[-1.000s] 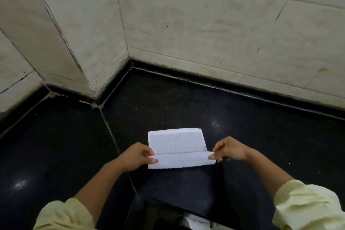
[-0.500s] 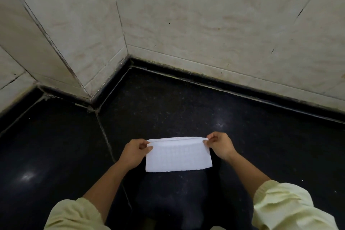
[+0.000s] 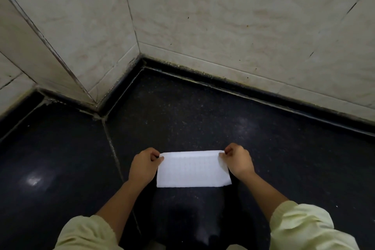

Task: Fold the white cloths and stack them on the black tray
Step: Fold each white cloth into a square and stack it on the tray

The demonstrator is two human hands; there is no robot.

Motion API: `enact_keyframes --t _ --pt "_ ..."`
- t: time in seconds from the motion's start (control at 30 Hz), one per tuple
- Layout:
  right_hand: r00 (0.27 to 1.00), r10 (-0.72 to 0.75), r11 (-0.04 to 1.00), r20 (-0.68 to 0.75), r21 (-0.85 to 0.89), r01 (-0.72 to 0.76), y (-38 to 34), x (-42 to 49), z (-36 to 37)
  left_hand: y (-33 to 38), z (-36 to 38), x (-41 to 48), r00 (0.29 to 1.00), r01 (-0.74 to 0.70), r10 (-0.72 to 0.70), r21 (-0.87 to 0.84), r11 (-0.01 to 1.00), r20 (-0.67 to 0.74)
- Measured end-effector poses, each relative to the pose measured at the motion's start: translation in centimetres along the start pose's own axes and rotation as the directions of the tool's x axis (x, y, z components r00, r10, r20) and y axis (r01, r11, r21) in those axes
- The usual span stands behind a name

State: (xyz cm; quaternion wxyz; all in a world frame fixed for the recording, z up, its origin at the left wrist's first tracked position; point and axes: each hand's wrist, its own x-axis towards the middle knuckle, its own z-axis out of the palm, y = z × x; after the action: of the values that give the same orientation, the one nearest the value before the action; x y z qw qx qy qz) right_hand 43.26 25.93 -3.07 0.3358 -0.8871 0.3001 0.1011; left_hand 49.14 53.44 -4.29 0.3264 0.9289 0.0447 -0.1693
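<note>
Where the dark speckled surface [image 3: 223,119] meets the tiled wall [image 3: 223,16], a dark border strip runs along the far and left sides, and the wall steps outward at a corner on the far left. Open surface lies between the white cloth [image 3: 192,169] and that border, both beyond it and to the right. A pale seam [image 3: 110,142] crosses the surface just left of the left hand [image 3: 145,166].

The cloth, a folded rectangle, sits near the front centre, between both hands. The left hand pinches the far left corner, with its fingers [image 3: 156,158] curled and closed narrowly on the edge. The right hand [image 3: 238,161] pinches the far right corner in the same manner. Whether the near edge rests on the surface cannot be determined.

Pale yellow sleeves [image 3: 308,227] are cut off at the bottom edge. A dark shape [image 3: 192,219] below the cloth is too dim to identify.
</note>
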Motion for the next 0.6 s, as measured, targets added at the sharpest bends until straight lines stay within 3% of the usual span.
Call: enact_keyframes --t 0.2,0.33,0.47,0.6 --pt "0.981 -0.164 0.986 -0.104 -0.038 0.16 0.0 -1.4 -0.6 0.2 0.5 -1.8 0.987 -0.094 0.091 -0.02 0.995 -0.135" --pt "0.944 -0.327 0.929 0.036 -0.174 0.328 0.9 -3.7 -0.3 -0.2 1.5 -4.3 0.952 -0.276 0.275 0.012 0.961 -0.137" --pt "0.964 -0.253 0.934 0.077 -0.241 0.264 2.2 -4.7 0.2 -1.4 2.3 -5.6 0.942 -0.326 0.33 0.066 0.943 -0.057" --pt "0.994 -0.107 0.981 0.028 -0.157 0.11 2.4 -4.9 0.3 -2.2 2.2 -5.8 0.941 -0.333 0.339 0.139 0.933 -0.017"
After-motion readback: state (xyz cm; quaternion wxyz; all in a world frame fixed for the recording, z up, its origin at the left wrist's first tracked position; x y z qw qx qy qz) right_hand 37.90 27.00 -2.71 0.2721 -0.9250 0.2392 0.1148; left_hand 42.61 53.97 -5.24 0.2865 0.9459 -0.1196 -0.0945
